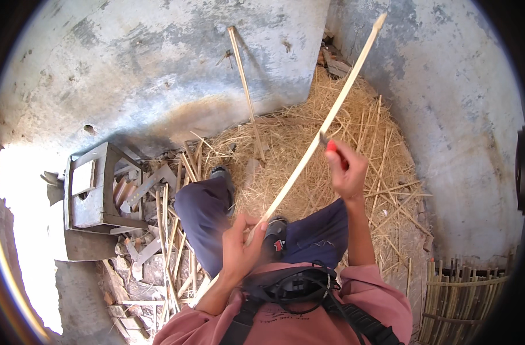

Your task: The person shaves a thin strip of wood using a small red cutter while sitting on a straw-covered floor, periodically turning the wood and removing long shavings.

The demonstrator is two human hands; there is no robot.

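A long pale bamboo strip [306,155] slants from my lap up to the far right, its far tip narrow and rough. My left hand [241,244] is closed round its lower part near my waist. In my right hand [350,172] I grip a small knife [331,146] with a red handle. Its short dark blade meets the strip around mid-length, on the strip's right side. My fingers cover most of the knife handle. Part of the strip's near end is hidden by my left hand and forearm.
Shavings and split strips [285,138] cover the floor around my legs. Another pale strip [243,80] leans on the far wall. At left stands a worn wooden box [90,201], with more strips beside it. A slatted bamboo basket [461,305] is at lower right.
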